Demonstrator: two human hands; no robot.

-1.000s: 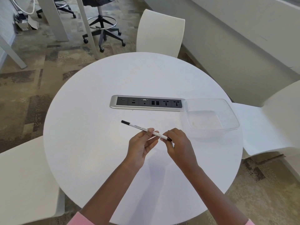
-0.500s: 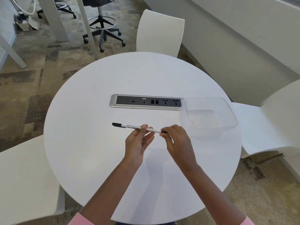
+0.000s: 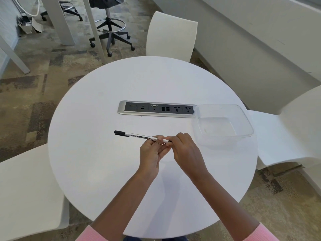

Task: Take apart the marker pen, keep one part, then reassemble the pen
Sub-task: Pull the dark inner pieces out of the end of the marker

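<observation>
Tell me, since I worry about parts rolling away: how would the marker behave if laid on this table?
The marker pen is slim and round, so it would probably roll on the smooth table. Its cap's clip might stop it. It looks stiff and light, pinched in fingertips.

Bright, even light, soft arm shadows on the table (image 3: 97,171), wide-angle bending at edges, sharp focus

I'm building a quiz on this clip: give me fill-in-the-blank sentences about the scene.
1. Both hands hold the marker pen above the ____ table.
2. The pen's black cap points to the person's ____.
3. The clear plastic container holds ____.
4. The right hand grips the pen's ____ end.

Answers: round; left; nothing; right
</observation>
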